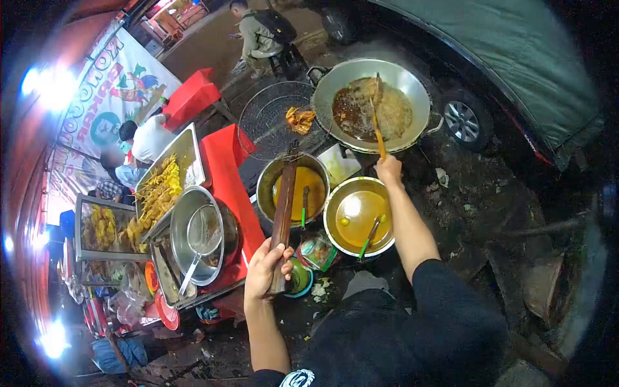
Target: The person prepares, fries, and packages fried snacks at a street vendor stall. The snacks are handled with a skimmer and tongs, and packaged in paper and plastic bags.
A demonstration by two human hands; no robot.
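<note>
My left hand [265,266] is wrapped round the long wooden handle [285,206] of a wide wire skimmer [258,122]. A piece of fried chicken [300,120] lies on the skimmer's mesh, beside the wok and above the ground. With my right hand [389,171] I grip the wooden handle of a spatula [376,122], its head down in the dark, bubbling oil. That oil fills the bottom of a large two-handled wok [412,90]. Below the skimmer handle stands a metal pot [265,187] of yellow liquid. A second pot [330,222] of yellow liquid, with a green-handled utensil, is near my right forearm.
On the left, a red-covered table [229,174] bears a tray of yellow chicken [161,187] and a steel bowl [222,258] with a strainer. A glass case [103,226] stands beyond. A parked vehicle [464,119] is at right. A person [258,35] sits at the back.
</note>
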